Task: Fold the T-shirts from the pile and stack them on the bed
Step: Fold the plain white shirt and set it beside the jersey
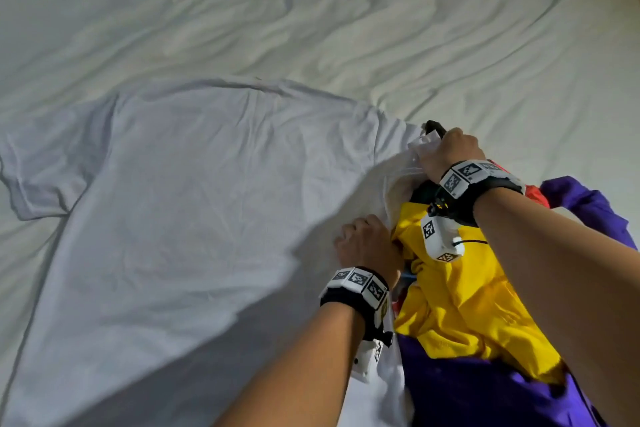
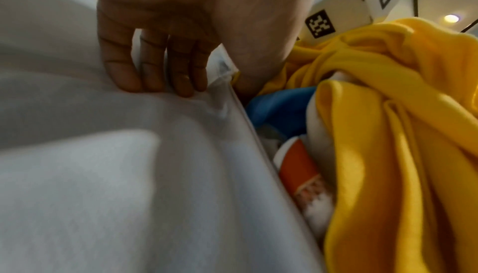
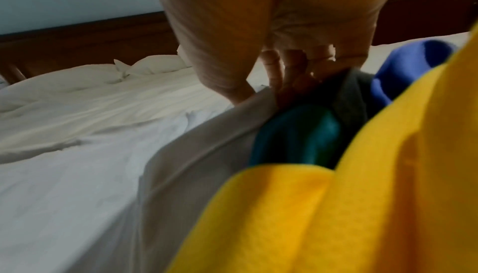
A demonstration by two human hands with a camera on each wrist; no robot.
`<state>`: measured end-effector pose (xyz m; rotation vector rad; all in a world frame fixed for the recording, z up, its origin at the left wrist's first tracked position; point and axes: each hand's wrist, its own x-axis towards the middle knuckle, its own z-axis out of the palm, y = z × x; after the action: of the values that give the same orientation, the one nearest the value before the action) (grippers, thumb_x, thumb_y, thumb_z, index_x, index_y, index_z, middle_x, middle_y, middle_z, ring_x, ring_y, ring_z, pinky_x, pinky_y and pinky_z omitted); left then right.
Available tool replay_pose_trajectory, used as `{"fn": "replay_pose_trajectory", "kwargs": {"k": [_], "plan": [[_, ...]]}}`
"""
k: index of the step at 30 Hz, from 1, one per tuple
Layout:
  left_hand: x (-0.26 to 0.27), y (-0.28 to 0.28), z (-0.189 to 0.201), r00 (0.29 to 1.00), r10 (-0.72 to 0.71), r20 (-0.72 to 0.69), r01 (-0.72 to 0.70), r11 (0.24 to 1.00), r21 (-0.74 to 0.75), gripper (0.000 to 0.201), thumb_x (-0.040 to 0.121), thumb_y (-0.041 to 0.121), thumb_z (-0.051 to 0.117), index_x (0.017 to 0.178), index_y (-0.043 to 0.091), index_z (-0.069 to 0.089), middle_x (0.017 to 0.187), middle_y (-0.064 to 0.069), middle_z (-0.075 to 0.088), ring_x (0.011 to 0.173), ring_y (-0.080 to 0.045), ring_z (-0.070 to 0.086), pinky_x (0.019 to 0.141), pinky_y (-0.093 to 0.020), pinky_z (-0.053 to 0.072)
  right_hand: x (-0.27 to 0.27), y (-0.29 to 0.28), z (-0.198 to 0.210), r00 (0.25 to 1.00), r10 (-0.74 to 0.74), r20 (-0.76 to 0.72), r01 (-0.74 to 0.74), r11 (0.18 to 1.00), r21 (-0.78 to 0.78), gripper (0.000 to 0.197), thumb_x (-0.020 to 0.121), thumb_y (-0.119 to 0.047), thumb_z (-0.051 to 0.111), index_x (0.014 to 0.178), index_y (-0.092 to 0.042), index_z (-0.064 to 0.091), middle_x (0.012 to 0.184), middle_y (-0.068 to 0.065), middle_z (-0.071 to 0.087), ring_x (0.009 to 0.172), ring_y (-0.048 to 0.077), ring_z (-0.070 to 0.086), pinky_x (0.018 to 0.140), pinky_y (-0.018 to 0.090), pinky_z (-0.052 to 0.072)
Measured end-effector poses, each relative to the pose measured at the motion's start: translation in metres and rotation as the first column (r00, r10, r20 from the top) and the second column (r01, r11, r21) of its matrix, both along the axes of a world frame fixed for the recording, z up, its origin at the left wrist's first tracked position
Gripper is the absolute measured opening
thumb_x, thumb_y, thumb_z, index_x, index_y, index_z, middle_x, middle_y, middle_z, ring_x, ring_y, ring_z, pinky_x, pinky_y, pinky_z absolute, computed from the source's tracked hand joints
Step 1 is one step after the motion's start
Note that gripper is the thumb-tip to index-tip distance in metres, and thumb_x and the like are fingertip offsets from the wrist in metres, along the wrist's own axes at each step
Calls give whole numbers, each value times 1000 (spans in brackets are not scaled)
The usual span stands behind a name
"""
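Head view, yellow shirt (image 1: 460, 305) overlapping white T-shirt (image 1: 180, 204)

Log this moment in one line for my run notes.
white T-shirt spread on bed | both hands grip its edge | pile beside

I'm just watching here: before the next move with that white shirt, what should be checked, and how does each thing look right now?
1. Left hand holds the white T-shirt's edge: ok, fingers curled on it.
2. Right hand holds the same edge farther up: ok.
3. Shirt lies spread out on the bed: mostly ok, sleeve out flat, some wrinkles.
4. Held edge free of the pile: not ok, it lies against the yellow garment.
5. Room on the bed for folding: ok.
6. Shirt's near end flat: cannot tell, it runs out of view.
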<state>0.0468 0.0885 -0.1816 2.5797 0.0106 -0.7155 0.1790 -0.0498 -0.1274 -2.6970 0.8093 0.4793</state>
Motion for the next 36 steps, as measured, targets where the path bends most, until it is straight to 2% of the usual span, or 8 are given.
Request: {"fn": "replay_pose_trajectory", "kwargs": {"k": [4, 7, 11, 14, 21, 26, 32, 36], "plan": [[2, 3, 4, 996, -46, -74, 46, 999, 0, 53, 77, 26, 77, 119, 8, 51, 121, -15, 59, 112, -36, 57, 89, -43, 51, -5, 3, 6, 996, 45, 70, -47, 999, 25, 30, 97, -43, 55, 98, -13, 57, 102, 20, 56, 86, 41, 55, 73, 37, 41], [2, 8, 11, 995, -62, -74, 59, 998, -35, 47, 81, 22, 74, 120, 7, 52, 123, -16, 59, 115, -37, 57, 89, -43, 51, -5, 8, 11, 991, -4, 133, -3, 998, 56, 18, 97, -26, 54, 99, -9, 60, 108, 21, 60, 96, 44, 59, 74, 36, 39], [3, 26, 20, 988, 95, -124, -118, 974, -195, 26, 93, 19, 57, 117, 9, 57, 123, -17, 63, 116, -40, 58, 92, -42, 48, -1, 28, 22, 965, -84, 250, 54, 990, 127, 21, 95, -21, 52, 106, -5, 61, 114, 21, 63, 84, 36, 54, 71, 35, 41], [2, 48, 25, 969, 188, -158, -221, 947, -232, 23, 99, 24, 47, 114, 10, 58, 121, -18, 63, 112, -42, 60, 92, -43, 48, 3, 51, 31, 942, -83, 324, 32, 987, 160, 23, 99, -25, 53, 110, -8, 63, 114, 18, 64, 93, 37, 61, 73, 33, 43], [-2, 113, 25, 893, 389, -226, -444, 838, -316, 17, 97, 20, 51, 81, 14, 48, 107, -20, 68, 103, -43, 59, 85, -37, 46, 20, 125, 40, 911, -63, 407, -53, 962, 269, 21, 98, -22, 58, 112, -11, 70, 109, 14, 70, 100, 32, 67, 77, 29, 49], [-5, 163, 18, 852, 481, -208, -524, 785, -330, 22, 96, 15, 54, 105, -1, 65, 111, -24, 69, 108, -43, 59, 89, -39, 46, 34, 189, 31, 909, -31, 417, -123, 933, 338, 19, 98, -23, 59, 110, -15, 72, 109, 14, 70, 94, 30, 68, 82, 35, 56], [-9, 205, 2, 793, 571, -213, -608, 719, -337, 21, 97, 21, 59, 111, 8, 68, 107, -16, 73, 105, -35, 65, 92, -39, 51, 52, 248, 10, 920, 79, 385, -213, 923, 321, 19, 99, -26, 57, 108, -17, 71, 86, 7, 66, 95, 25, 65, 91, 34, 52], [-15, 219, -8, 779, 596, -195, -624, 708, -330, 16, 98, 22, 59, 107, 10, 67, 102, -11, 73, 99, -32, 67, 90, -38, 51, 56, 272, -1, 925, 167, 341, -259, 934, 246, 17, 101, -34, 55, 102, -23, 69, 81, 0, 59, 82, 21, 62, 62, 17, 42]]}}
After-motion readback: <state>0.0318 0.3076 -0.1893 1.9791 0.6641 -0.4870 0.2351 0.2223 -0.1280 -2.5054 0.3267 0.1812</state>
